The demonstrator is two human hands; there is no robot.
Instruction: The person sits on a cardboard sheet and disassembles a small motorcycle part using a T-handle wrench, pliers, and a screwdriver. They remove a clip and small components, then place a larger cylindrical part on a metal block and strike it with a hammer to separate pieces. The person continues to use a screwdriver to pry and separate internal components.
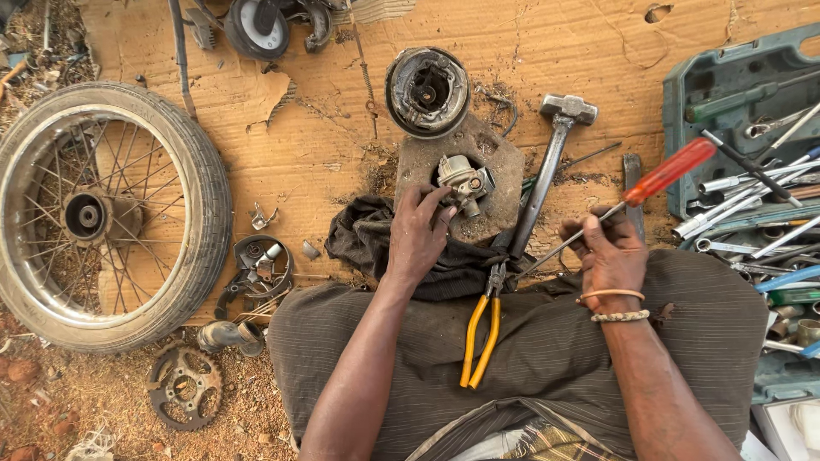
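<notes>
— While the left hand lay on the stone slab, what did it have hold of?

— Its fingers were closed around a small grey metal carburettor, which sat on the slab just above the person's lap. The thumb and forefinger pinched its near side.

— And the right hand?

— It was closed around the shaft of a screwdriver with a red handle. The handle pointed up and to the right; the thin shaft ran down and left toward the pliers. Whether the tip touched anything, I could not tell.

— Where were those pliers?

— Yellow-handled, they lay on the lap between the two arms, jaws toward the slab. A dark rag was bunched under the left wrist.

— What lay further out?

— A hammer leaned along the slab's right edge, head away from the person. Beyond the slab sat a round brake drum on the cardboard. Well to the left was a spoked wheel with its tyre, and near it a sprocket on the dirt. To the right, an open green tool case held spanners and screwdrivers.
</notes>
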